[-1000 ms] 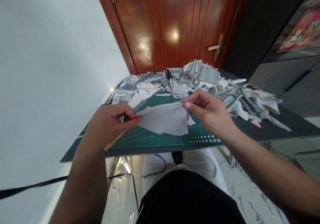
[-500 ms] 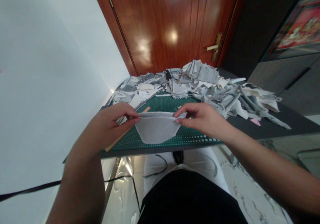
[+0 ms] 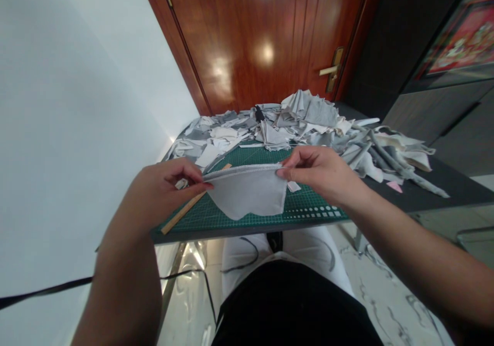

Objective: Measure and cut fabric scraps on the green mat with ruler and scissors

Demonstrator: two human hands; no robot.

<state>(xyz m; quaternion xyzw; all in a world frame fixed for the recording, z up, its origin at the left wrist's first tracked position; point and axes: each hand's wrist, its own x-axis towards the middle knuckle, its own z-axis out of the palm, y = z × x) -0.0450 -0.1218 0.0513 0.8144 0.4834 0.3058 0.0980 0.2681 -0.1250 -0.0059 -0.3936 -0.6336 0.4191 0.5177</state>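
Observation:
A grey fabric piece (image 3: 249,194) with a stitched top edge hangs stretched between my two hands above the green cutting mat (image 3: 309,207). My left hand (image 3: 165,192) pinches its left corner, fingers closed. My right hand (image 3: 320,174) pinches the right end of the seam between thumb and fingers. The cloth's lower edge droops toward the mat's front edge.
A large heap of grey and white fabric scraps (image 3: 309,127) covers the back of the dark table (image 3: 455,192). A wooden ruler (image 3: 185,210) lies on the mat at the left. Behind stands a brown door (image 3: 262,37) with a handle (image 3: 330,71). A white wall is at left.
My right hand moved in toward the left, slackening the cloth, then moved back out to the right and up, so the seam is stretched again. The left hand barely shifted.

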